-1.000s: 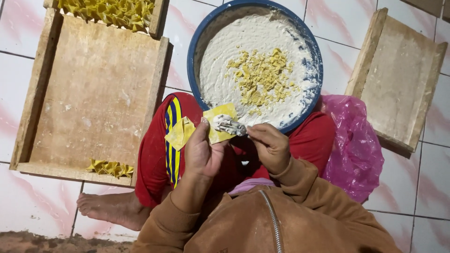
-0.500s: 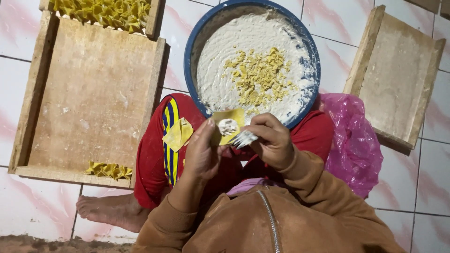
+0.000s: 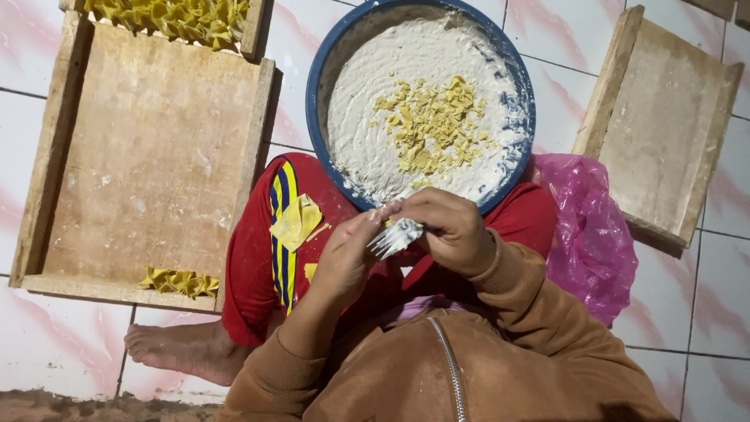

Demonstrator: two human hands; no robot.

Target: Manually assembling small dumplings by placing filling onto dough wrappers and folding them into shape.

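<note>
I sit on a tiled floor with a blue basin (image 3: 316, 94) against my knees; it holds white paste (image 3: 375, 141) topped with yellow crumbs (image 3: 430, 125). My right hand (image 3: 449, 234) grips a paste-smeared fork (image 3: 394, 237), tines pointing left. My left hand (image 3: 344, 258) is curled with its back to the camera, and its fingertips meet the right hand just above the fork. The yellow wrapper it holds is hidden inside the fingers. A small stack of yellow wrappers (image 3: 295, 223) lies on my red-clad thigh, left of the hands.
A wooden tray (image 3: 148, 156) lies to the left with a few folded yellow pieces (image 3: 180, 281) at its near edge. Another tray of yellow pieces (image 3: 180, 16) sits beyond it. A third wooden tray (image 3: 672, 125) and a pink plastic bag (image 3: 586, 227) lie right. My bare foot (image 3: 180, 352) rests below.
The open yellow wrapper with a dab of filling, seen in my left hand earlier, has vanished inside the closing fingers. The fork has drawn back slightly toward my right hand.
</note>
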